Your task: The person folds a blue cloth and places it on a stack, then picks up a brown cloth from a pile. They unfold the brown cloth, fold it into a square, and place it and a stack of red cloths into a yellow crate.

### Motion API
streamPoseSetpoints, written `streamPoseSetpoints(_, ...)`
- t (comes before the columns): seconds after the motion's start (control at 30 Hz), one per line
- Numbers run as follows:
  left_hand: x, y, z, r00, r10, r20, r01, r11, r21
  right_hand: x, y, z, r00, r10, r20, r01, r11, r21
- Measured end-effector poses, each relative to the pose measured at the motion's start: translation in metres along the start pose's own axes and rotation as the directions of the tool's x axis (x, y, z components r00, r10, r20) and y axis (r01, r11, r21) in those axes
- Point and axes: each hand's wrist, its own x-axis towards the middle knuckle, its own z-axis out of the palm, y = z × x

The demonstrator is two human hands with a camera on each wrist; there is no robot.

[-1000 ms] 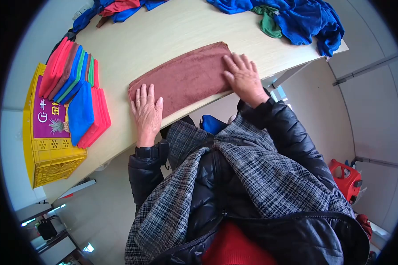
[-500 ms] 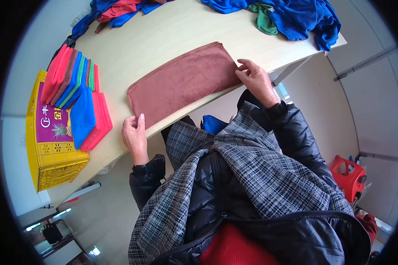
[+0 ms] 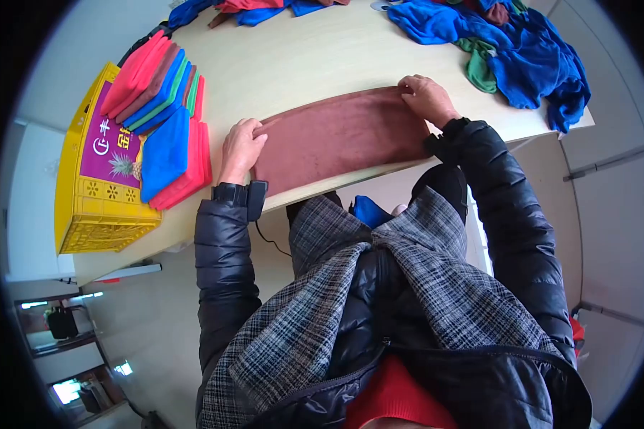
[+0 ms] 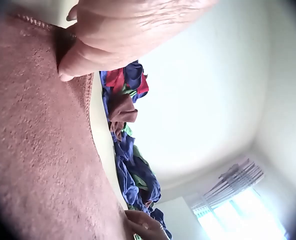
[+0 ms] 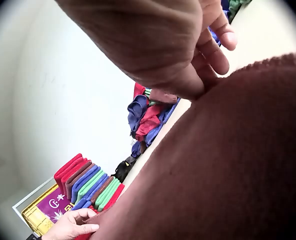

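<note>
Fingers and thumb of my left hand (image 3: 242, 149) pinch the far left corner of the brown cloth (image 3: 336, 139). The left wrist view shows the thumb on the upper face of the cloth and a fingertip beyond its stitched edge. Gap at this grip: narrow, with fabric between the digits.

My right hand (image 3: 429, 100) pinches the far right corner. The right wrist view shows the thumb against the fabric; two fingers are bent loosely at the far edge. I cannot tell how firmly either hand grasps, or whether the corners are raised off the table (image 3: 300, 53).

Cloth position: I read it as a long, flat strip between the two hands, extending from both grips toward the near table edge. Its surface shows slight creases at the right.

Surroundings: a row of folded cloths (image 3: 147, 86) in red, brown, blue and green stands left of my left hand, beside a yellow crate (image 3: 114, 222). A blue folded cloth (image 3: 166, 154) leans on red ones nearby. Crumpled blue cloths (image 3: 529, 61) lie at the far right, with a green cloth (image 3: 481, 68) among them.
</note>
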Motion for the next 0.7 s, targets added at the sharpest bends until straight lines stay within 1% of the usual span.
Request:
streamPoseSetpoints(0.03,-0.001,0.004,-0.003,1.000,-0.012,0.020,0.013,0.999,-0.035,-0.001,-0.001,0.000,0.999,-0.026,-0.043,0.026,1.000,0.003)
streamPoseSetpoints(0.07,-0.004,0.007,-0.005,1.000,-0.018,0.022,0.018,0.999,-0.033,-0.003,-0.001,0.000,0.999,-0.029,-0.038,0.029,1.000,0.006)
streamPoseSetpoints(0.13,-0.016,0.016,-0.008,0.993,0.059,-0.107,-0.070,0.992,-0.103,-0.007,-0.002,-0.004,0.989,-0.097,-0.113,0.093,0.995,-0.041)
streamPoseSetpoints(0.17,-0.022,0.021,-0.010,0.993,0.056,-0.105,-0.067,0.992,-0.103,-0.009,-0.003,-0.006,0.989,-0.097,-0.110,0.094,0.995,-0.040)
streamPoseSetpoints(0.23,-0.035,0.028,-0.012,0.991,0.046,-0.129,-0.069,0.981,-0.183,-0.014,-0.004,-0.008,0.976,-0.147,-0.162,0.147,0.989,-0.014)
streamPoseSetpoints(0.27,-0.041,0.029,-0.013,0.991,0.041,-0.128,-0.064,0.981,-0.184,-0.016,-0.004,-0.008,0.976,-0.150,-0.158,0.149,0.989,-0.013)
streamPoseSetpoints(0.33,-0.051,0.031,-0.014,0.963,0.153,-0.222,-0.182,0.976,-0.117,-0.020,-0.004,-0.010,0.969,-0.118,-0.217,0.131,0.990,0.045)
streamPoseSetpoints(0.37,-0.056,0.032,-0.015,0.964,0.149,-0.222,-0.178,0.977,-0.119,-0.023,-0.002,-0.011,0.970,-0.120,-0.213,0.132,0.990,0.044)
streamPoseSetpoints(0.43,-0.063,0.036,-0.018,0.951,0.166,-0.262,-0.202,0.972,-0.118,-0.031,0.000,-0.016,0.981,-0.063,-0.186,0.121,0.939,0.322)
streamPoseSetpoints(0.47,-0.066,0.037,-0.019,0.950,0.169,-0.262,-0.206,0.971,-0.122,-0.036,-0.001,-0.018,0.981,-0.060,-0.187,0.118,0.941,0.317)
streamPoseSetpoints(0.53,-0.070,0.036,-0.022,0.935,0.198,-0.293,-0.234,0.967,-0.096,-0.045,-0.003,-0.022,0.992,0.065,-0.106,0.001,0.847,0.531)
streamPoseSetpoints(0.57,-0.070,0.038,-0.027,0.931,0.197,-0.306,-0.243,0.963,-0.119,-0.050,-0.006,-0.026,0.992,0.063,-0.111,0.009,0.830,0.557)
streamPoseSetpoints(0.6,-0.072,0.041,-0.032,0.935,0.177,-0.307,-0.233,0.960,-0.156,-0.055,-0.007,-0.031,0.995,0.073,-0.069,-0.017,0.797,0.603)
streamPoseSetpoints(0.67,-0.075,0.039,-0.035,0.955,0.091,-0.283,-0.185,0.927,-0.326,-0.063,-0.011,-0.038,0.995,0.060,-0.084,0.014,0.729,0.685)
streamPoseSetpoints(0.7,-0.077,0.034,-0.035,0.958,0.055,-0.282,-0.162,0.914,-0.372,-0.067,-0.012,-0.043,0.996,0.055,-0.064,0.007,0.703,0.711)
